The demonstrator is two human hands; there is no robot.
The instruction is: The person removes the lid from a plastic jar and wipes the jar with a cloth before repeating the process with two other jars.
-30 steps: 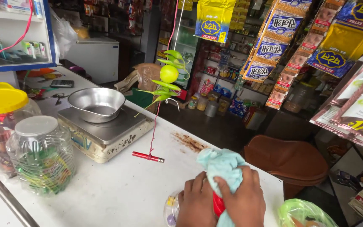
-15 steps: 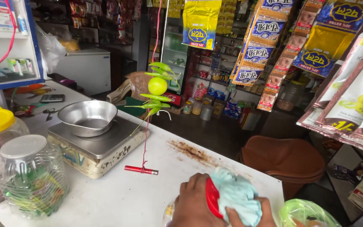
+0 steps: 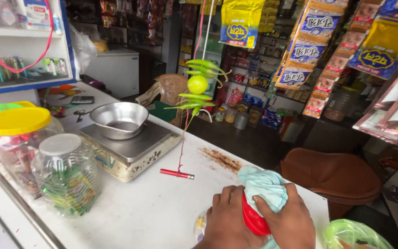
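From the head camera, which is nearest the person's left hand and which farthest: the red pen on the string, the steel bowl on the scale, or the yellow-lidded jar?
Measured from the left hand:
1. Red pen, lying on the counter just up and left of the hand.
2. Steel bowl, on the scale, farther back and left.
3. Yellow-lidded jar, at the counter's far left edge.

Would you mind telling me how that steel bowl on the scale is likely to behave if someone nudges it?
The steel bowl looks thin and empty, so it is probably light. It rests loose on the smooth scale, so a nudge would likely slide it rather than tip it, given its wide, low shape. Its polished surface may be slippery to grip.
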